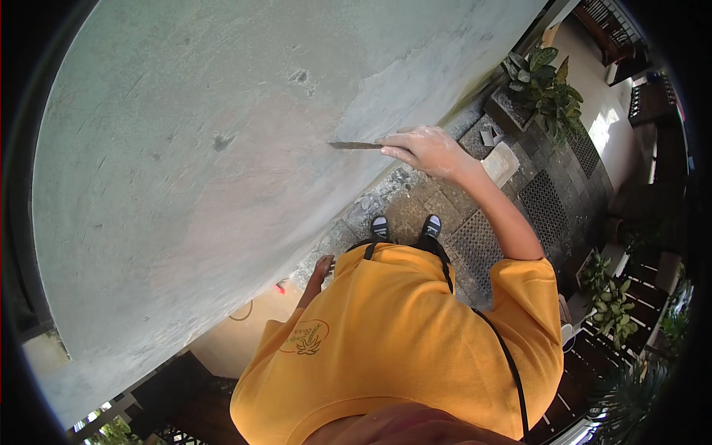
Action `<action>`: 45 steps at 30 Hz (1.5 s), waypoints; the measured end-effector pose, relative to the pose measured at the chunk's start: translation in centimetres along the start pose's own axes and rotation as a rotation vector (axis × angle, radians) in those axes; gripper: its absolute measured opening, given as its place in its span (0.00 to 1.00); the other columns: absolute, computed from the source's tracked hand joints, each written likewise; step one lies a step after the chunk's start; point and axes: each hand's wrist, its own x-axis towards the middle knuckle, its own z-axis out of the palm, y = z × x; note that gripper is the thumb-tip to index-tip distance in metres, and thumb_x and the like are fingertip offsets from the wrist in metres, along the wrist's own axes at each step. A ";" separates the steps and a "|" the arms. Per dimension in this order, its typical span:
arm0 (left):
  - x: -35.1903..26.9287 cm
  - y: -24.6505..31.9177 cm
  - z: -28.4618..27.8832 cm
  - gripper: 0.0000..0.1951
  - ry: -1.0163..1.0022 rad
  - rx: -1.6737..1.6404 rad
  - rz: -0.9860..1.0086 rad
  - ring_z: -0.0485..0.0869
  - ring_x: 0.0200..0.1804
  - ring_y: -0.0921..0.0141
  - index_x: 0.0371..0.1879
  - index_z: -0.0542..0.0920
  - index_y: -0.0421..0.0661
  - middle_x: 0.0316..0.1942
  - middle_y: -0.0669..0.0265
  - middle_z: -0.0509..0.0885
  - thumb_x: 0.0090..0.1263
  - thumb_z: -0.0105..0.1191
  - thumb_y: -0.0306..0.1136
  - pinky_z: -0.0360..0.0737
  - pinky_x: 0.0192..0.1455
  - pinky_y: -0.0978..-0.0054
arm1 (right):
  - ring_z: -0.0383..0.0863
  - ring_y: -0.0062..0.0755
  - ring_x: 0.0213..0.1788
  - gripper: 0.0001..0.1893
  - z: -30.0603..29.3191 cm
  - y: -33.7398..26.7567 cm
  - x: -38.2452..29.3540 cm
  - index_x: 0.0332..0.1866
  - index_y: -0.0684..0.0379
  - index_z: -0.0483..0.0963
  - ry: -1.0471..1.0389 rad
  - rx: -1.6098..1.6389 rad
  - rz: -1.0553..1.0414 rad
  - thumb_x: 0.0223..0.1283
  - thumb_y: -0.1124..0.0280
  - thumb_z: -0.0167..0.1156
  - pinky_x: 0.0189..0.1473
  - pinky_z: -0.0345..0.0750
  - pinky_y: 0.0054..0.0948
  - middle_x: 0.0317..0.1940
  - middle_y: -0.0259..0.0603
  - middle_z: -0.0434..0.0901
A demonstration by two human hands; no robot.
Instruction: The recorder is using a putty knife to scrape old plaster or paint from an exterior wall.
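Observation:
My right hand [431,150], coated in white dust or paste, grips a thin flat-bladed hand tool [355,146], seen nearly edge-on. Its tip is at or close to the plaster wall [222,183]; contact cannot be told. Pale green and grey patches, scratches and small dark pits mark the wall. At my side, near the wall's lower edge, hangs my left hand [324,266], small in the picture, its fingers a little apart and no object visible in it.
A whitish tray or slab [502,163] lies on the paved floor beside a potted plant [548,83]. Clear plastic [367,206] lies by the wall base near my sandalled feet. Perforated mats [478,245] cover parts of the paving. More plants [612,303] stand at the right.

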 end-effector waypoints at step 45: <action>-4.0 38.4 12.3 0.17 0.311 1.733 1.678 0.66 0.65 0.60 0.44 0.82 0.50 0.46 0.61 0.81 0.62 0.50 0.44 0.40 0.74 0.51 | 0.72 0.54 0.54 0.19 17.1 5.0 -21.1 0.54 0.58 0.68 -0.020 0.474 0.934 0.62 0.61 0.46 0.55 0.68 0.43 0.50 0.56 0.74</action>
